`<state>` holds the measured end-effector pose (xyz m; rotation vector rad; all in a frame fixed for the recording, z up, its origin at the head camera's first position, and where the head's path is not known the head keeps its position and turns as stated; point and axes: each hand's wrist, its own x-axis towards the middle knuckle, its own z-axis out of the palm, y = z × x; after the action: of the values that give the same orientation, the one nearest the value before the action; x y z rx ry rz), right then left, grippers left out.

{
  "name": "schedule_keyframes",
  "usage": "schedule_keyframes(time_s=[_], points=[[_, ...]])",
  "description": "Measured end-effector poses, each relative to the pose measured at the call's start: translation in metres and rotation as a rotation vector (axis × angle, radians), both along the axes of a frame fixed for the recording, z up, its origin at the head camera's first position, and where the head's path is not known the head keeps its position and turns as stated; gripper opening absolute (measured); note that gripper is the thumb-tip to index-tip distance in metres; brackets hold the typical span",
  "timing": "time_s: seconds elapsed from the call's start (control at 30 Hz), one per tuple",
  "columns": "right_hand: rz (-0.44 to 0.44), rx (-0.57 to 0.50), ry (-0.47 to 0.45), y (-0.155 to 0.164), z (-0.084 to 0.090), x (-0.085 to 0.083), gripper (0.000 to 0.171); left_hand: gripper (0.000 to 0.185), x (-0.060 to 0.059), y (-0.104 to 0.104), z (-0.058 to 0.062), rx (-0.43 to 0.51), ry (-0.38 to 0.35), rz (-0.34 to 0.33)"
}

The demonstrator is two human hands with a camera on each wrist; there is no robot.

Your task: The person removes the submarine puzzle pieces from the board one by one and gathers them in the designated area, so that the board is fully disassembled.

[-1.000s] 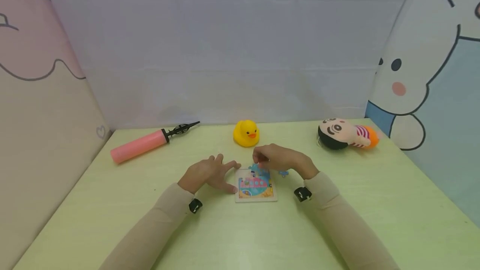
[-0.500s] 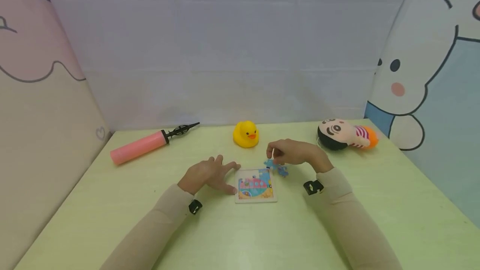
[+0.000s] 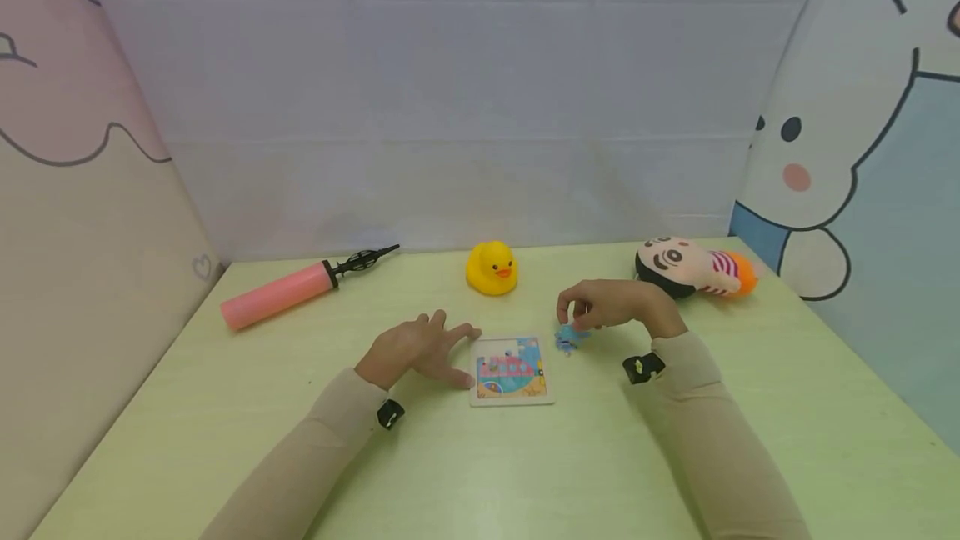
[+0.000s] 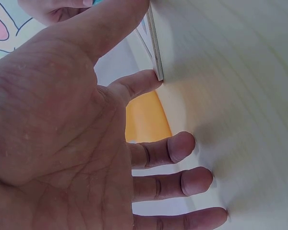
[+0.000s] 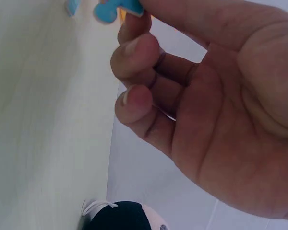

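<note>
My left hand point(image 3: 416, 348) is spread on the table, thumb and index fingertip touching the left side of a small puzzle board point(image 3: 512, 402). The board carries a pink and blue sea picture; a pale gap shows at its upper left. In the left wrist view, the other fingertips of the hand point(image 4: 62, 124) rest on the tabletop. To the right of the board, my right hand point(image 3: 611, 304) pinches a blue jigsaw piece point(image 5: 105, 12) between thumb and index finger. Another blue jigsaw piece point(image 5: 72, 6) lies close by on the table, partly overlapped by the held one in the head view.
Behind the board sits a yellow rubber duck point(image 3: 492, 268). A pink hand pump point(image 3: 279, 294) with a black nozzle lies at the back left, and a plush doll point(image 3: 697, 267) at the back right. Walls border the table point(image 3: 480, 473) behind and at both sides.
My right hand has carried a blue jigsaw piece from over the board's top right to the right, close to the other piece. The left hand has stayed put.
</note>
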<state>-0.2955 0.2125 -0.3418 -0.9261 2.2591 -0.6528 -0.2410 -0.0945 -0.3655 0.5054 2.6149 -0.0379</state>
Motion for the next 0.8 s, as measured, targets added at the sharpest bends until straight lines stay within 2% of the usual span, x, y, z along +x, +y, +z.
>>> schedule_keyframes(time_s=[0.23,0.47,0.8], points=[[-0.031,0.017,-0.053,0.016,0.0,-0.002,0.01,0.077,0.0,0.0,0.002,-0.005,0.007,0.003],[-0.04,0.059,-0.089,0.025,-0.004,-0.003,0.013,0.076,0.0,0.0,-0.001,0.005,-0.009,-0.001],[-0.064,0.048,-0.12,0.029,-0.007,-0.004,0.013,0.076,-0.001,0.0,-0.001,0.0,-0.001,-0.007]])
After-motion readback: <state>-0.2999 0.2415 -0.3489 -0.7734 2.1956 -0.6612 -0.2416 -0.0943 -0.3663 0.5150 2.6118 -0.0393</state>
